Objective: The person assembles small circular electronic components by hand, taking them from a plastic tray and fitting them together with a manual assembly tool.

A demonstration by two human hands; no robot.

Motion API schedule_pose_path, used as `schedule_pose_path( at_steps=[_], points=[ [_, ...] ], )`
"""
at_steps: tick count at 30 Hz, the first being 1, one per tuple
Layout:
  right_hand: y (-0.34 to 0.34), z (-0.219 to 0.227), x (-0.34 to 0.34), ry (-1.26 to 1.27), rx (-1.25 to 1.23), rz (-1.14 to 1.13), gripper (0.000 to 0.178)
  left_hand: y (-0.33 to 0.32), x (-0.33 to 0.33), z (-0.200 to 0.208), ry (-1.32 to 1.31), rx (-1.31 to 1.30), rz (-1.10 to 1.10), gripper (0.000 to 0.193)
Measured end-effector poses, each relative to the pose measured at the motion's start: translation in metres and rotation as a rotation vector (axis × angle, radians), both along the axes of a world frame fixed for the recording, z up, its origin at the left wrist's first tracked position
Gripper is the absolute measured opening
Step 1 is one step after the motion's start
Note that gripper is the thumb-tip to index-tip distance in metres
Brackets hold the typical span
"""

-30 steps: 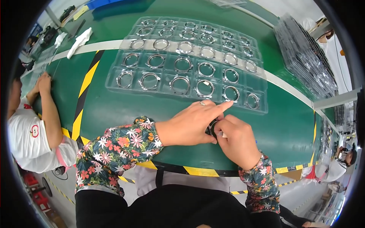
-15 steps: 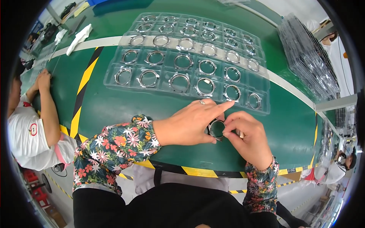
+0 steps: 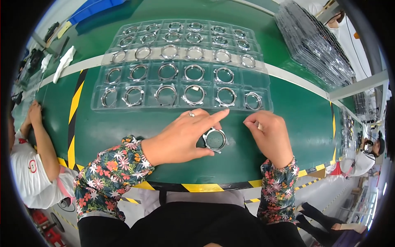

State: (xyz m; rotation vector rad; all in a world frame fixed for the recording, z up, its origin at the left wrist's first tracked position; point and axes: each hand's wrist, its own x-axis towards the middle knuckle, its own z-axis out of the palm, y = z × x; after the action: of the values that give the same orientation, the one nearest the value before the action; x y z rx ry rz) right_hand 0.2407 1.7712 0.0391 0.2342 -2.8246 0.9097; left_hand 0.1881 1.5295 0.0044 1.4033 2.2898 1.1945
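A round silver watch case (image 3: 225, 140) with lugs is held by my left hand (image 3: 183, 135) just above the green table. It rests between the thumb and the fingers, while the index finger stretches out past its top. The green surface shows through the ring. To the right of the case, and apart from it, is my right hand (image 3: 271, 133), thumb and fingers pinched together. Whatever may sit in that pinch is too small or hidden to make out. Beyond both hands lies a clear plastic tray (image 3: 142, 108) with several similar watch cases in its compartments.
Stacked clear trays (image 3: 312, 45) stand at the far right beside a metal frame (image 3: 360, 85). A blue bin (image 3: 92, 10) and a white cloth (image 3: 64, 64) are at the far left. Yellow-black tape (image 3: 201, 187) edges the table. A co-worker's arm (image 3: 43, 140) rests at the left.
My right hand has drawn away from the watch case to the right. My left hand still holds the case, which now shows more fully. The whole view has shifted a little.
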Motion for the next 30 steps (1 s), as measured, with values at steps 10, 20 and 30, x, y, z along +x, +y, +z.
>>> schedule_pose_path(
  at_steps=[10,20,30],
  points=[
    [0.001,-0.014,-0.004,0.032,-0.085,0.035,0.007,0.001,-0.003,0.001,0.022,0.022,-0.005,0.099],
    [-0.005,-0.016,-0.014,0.072,-0.07,-0.008,0.011,-0.006,-0.017,-0.001,-0.037,0.065,-0.045,0.094],
    [0.027,-0.04,-0.005,0.024,0.046,-0.154,0.024,0.007,-0.017,-0.023,0.047,0.187,-0.052,0.091]
  ],
)
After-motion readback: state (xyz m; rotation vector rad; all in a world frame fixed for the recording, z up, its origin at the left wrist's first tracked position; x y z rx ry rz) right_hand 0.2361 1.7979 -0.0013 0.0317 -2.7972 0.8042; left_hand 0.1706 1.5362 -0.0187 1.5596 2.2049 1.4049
